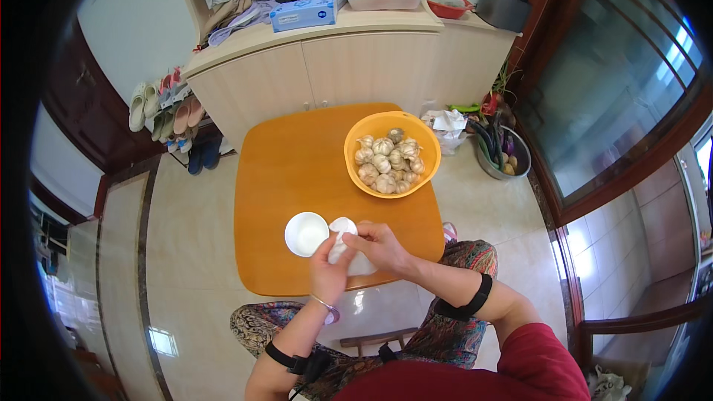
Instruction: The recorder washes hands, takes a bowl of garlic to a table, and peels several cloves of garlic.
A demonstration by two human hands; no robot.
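Both hands are at the near side of the wooden table (284, 178), close to my body. A crumpled white tissue or thin cloth (361, 266) is pinched between my left hand (330, 270) and my right hand (381, 245). Its upper end sticks up above my fingers; whether anything is wrapped inside cannot be seen. Just left of it stands a small white bowl (308, 233) with nothing visible inside. Farther back at the right, a yellow plastic basin (356, 175) holds several whole garlic bulbs (383, 146).
Behind the table runs a pale wood cabinet (367, 67), bearing tissue boxes (303, 13) and a white tray (384, 3) of tomatoes. On the floor at right sit a metal bowl (504, 174) of vegetables and a plastic bag (448, 136). A shoe rack (181, 117) is at left.
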